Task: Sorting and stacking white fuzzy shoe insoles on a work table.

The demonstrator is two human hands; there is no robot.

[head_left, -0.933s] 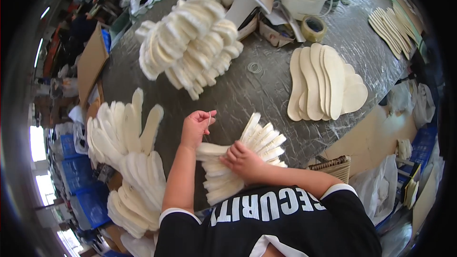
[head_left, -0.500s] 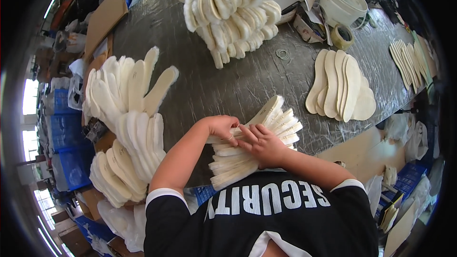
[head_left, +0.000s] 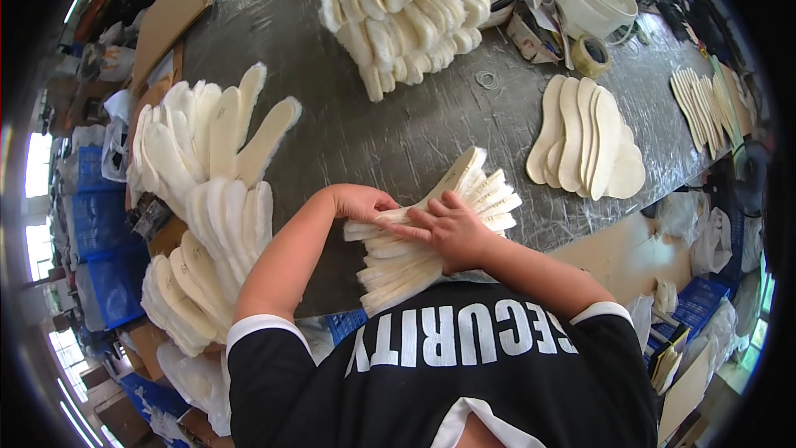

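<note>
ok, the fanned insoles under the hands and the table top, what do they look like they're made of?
Fanned insoles: probably thin fibreboard or foam sheet, matt cream, with stiff flat edges that hold their fan.
Table top: grey surface under what seems clear plastic film; it shows wrinkles and glossy glare.
Both hands, left hand and right hand, press on the stack.

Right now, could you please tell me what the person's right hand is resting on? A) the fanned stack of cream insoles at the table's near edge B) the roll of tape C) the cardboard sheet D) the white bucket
A: the right hand lies flat, fingers spread, on the fanned stack of insoles, with the left hand at its left end.
</note>
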